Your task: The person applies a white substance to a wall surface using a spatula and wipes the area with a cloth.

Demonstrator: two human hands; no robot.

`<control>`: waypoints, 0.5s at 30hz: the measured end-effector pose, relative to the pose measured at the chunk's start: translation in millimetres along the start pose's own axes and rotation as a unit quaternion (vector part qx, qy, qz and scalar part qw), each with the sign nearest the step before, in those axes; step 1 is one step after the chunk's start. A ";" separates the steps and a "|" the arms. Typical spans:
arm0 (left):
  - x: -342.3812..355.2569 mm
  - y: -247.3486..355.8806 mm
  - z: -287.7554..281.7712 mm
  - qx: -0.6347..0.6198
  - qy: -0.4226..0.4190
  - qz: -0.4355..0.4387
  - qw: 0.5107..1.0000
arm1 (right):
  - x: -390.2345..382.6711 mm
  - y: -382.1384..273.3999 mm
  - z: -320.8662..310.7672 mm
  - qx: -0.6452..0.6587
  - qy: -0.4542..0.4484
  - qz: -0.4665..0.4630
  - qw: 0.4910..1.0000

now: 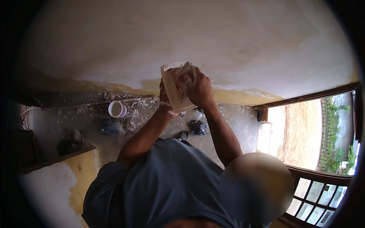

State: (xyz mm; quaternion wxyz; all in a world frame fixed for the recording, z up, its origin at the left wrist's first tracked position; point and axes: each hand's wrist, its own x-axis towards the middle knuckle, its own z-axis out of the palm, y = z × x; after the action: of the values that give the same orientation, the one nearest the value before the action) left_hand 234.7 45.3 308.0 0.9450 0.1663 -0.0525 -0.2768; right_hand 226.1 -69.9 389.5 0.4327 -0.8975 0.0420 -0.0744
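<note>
In front of the wall I hold up a pale, translucent rectangular tub (173, 90), tilted, with whitish paste smeared over its inside and rim. My left hand (164, 100) grips it from the left and below, and most of its fingers are hidden behind the tub. At the tub's right edge, my right hand (200, 91) is closed, its thumb lying over the smeared inner face. White paste coats the fingers of that hand. Whether a small tool is also in the right hand cannot be made out.
A wall (228, 41) with patchy whitish coating rises ahead. On the floor (237, 129) stand a white bucket (117, 109) and dark plastic bags (197, 127), among scattered white crumbs. A low yellow-and-white partition (64, 178) is at left; a doorway (300, 133) opens at right.
</note>
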 end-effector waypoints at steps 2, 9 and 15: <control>5.5 -6.3 -2.6 0.094 0.003 0.032 0.995 | -3.9 -6.6 -3.5 -0.037 0.000 0.042 0.998; 14.9 -12.8 12.6 -0.092 -0.024 -0.048 0.994 | -8.7 7.4 -27.9 -0.078 0.097 0.026 0.992; 21.8 -21.1 8.0 -0.027 0.037 -0.082 0.996 | -6.7 26.0 -28.5 -0.169 0.094 -0.006 0.981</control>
State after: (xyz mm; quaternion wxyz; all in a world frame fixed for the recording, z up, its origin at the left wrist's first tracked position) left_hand 240.8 14.5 308.4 0.9245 0.1543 0.0038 -0.3484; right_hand 214.4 -107.2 386.0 0.2683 -0.9469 0.0891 -0.1530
